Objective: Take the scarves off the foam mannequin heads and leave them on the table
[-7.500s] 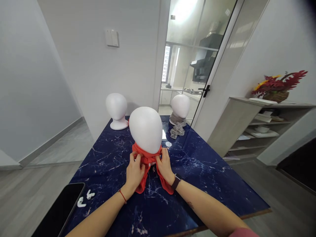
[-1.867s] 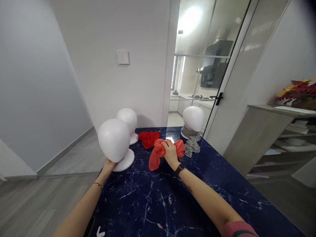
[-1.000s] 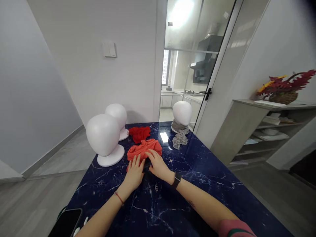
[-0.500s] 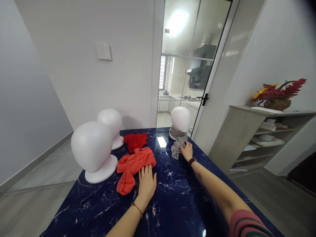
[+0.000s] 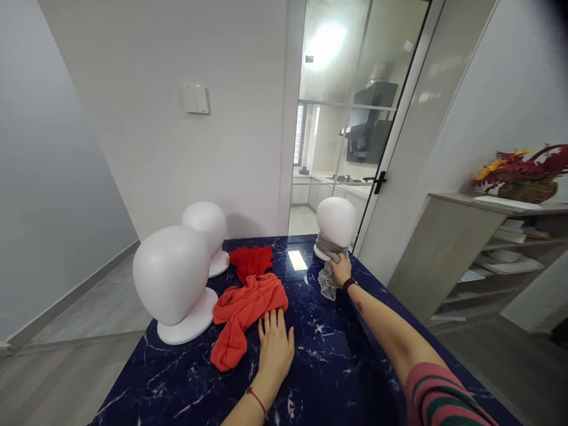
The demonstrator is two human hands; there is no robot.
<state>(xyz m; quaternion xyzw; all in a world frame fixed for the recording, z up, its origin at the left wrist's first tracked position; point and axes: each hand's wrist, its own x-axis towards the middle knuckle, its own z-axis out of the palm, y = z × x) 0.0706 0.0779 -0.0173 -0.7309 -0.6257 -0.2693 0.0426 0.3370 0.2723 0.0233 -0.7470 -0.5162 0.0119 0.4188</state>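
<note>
Grey scarf (image 5: 329, 283) hangs from the far foam head (image 5: 336, 222); the right hand (image 5: 341, 267) has its fingers closed on it. Left hand (image 5: 275, 348) lies flat, fingers spread, on the counter (image 5: 337, 355), touching the orange scarf (image 5: 243, 310).

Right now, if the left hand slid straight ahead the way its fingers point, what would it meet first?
The left hand lies flat on the dark marble table, fingers pointing away from the person. Its fingertips already sit at the edge of the orange-red cloth, so that cloth comes first; the darker red cloth lies beyond.
</note>
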